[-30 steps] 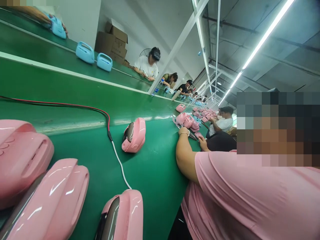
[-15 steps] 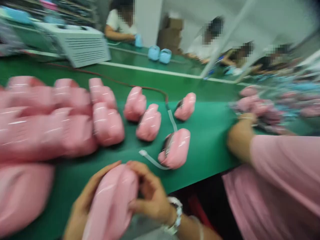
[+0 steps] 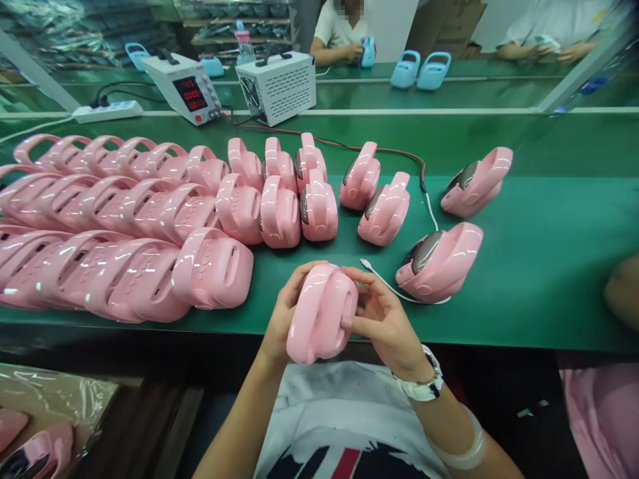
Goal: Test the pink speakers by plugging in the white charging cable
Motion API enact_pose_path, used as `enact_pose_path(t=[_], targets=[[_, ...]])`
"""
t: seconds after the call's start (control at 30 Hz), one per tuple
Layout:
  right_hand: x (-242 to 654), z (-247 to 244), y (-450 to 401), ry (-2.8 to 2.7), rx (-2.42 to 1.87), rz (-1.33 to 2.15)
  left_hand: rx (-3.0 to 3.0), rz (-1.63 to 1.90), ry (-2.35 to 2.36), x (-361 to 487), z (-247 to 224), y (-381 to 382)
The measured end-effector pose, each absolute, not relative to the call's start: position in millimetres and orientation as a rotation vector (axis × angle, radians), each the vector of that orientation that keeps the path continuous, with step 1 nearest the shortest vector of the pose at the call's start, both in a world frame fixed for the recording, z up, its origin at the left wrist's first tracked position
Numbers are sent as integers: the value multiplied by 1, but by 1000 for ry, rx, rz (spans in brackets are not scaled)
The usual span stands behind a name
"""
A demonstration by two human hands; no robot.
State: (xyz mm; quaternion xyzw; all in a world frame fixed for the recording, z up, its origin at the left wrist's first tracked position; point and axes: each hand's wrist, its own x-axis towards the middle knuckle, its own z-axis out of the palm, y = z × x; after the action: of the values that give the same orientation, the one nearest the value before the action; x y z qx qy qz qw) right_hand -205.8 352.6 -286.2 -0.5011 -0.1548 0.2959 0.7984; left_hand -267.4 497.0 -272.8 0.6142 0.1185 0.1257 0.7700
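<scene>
I hold a glossy pink plastic device with a carry handle (image 3: 322, 313) at the near edge of the green table (image 3: 544, 266). My left hand (image 3: 280, 320) cups its left side. My right hand (image 3: 385, 320), with a white watch at the wrist, grips its right side with fingers curled over the top. Just beyond lies another pink device with a dark front panel (image 3: 439, 263), and a white cable (image 3: 384, 283) ends next to it.
Long rows of pink devices (image 3: 114, 226) fill the table's left half. A power supply with red digits (image 3: 186, 93) and a white vented box (image 3: 279, 86) stand behind. Blue devices (image 3: 420, 69) and seated workers are across the belt. A neighbour's pink sleeve (image 3: 604, 412) is at right.
My view has swung from the line on the right down to the table in front of me. Both hands and the pink device they hold have come into sharp view.
</scene>
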Motion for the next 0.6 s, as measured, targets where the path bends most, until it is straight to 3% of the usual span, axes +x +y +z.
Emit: enact_pose_path(t=[0.27, 0.43, 0.6], targets=[[-190, -288, 344, -419, -1082, 712, 1435, 311, 173, -265, -274, 495], [-198, -290, 336, -499, -992, 660, 1572, 608, 292, -280, -284, 476], [-212, -277, 321, -590, -1374, 421, 1647, 890, 313, -293, -293, 453]])
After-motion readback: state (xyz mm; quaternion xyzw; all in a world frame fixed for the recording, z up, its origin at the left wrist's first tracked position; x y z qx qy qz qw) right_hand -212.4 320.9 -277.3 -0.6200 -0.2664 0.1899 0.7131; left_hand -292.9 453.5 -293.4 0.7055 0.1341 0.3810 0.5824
